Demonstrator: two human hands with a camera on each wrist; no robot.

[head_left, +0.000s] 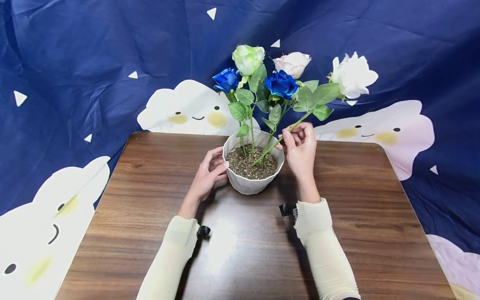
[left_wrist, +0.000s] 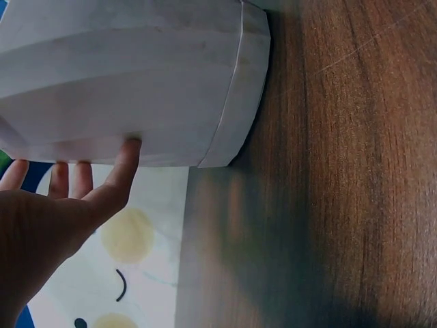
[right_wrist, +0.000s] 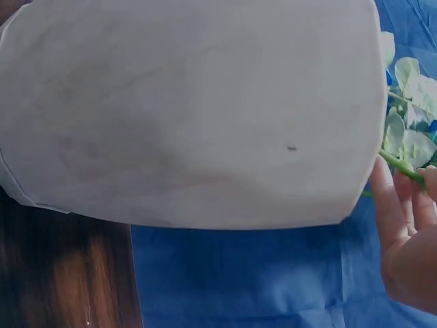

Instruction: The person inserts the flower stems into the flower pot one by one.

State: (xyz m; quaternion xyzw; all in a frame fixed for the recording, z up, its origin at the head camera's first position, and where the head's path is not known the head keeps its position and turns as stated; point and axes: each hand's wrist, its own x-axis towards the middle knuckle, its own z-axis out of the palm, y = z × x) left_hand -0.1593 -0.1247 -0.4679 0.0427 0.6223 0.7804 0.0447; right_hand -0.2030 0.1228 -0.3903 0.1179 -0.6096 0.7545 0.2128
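A white faceted flowerpot filled with brown soil stands near the table's far edge. My left hand rests against its left side; in the left wrist view the thumb touches the pot wall, with the other fingertips at its edge. My right hand pinches the green stem of a white flower, which leans right from the soil. Upright stems carry a green-white flower, two blue roses and a pale pink rose. The stem also shows between the right fingers in the right wrist view.
The brown wood-grain table runs under both forearms. Behind it hangs a dark blue cloth printed with smiling clouds and white triangles. Each cream sleeve has a small black camera at the wrist.
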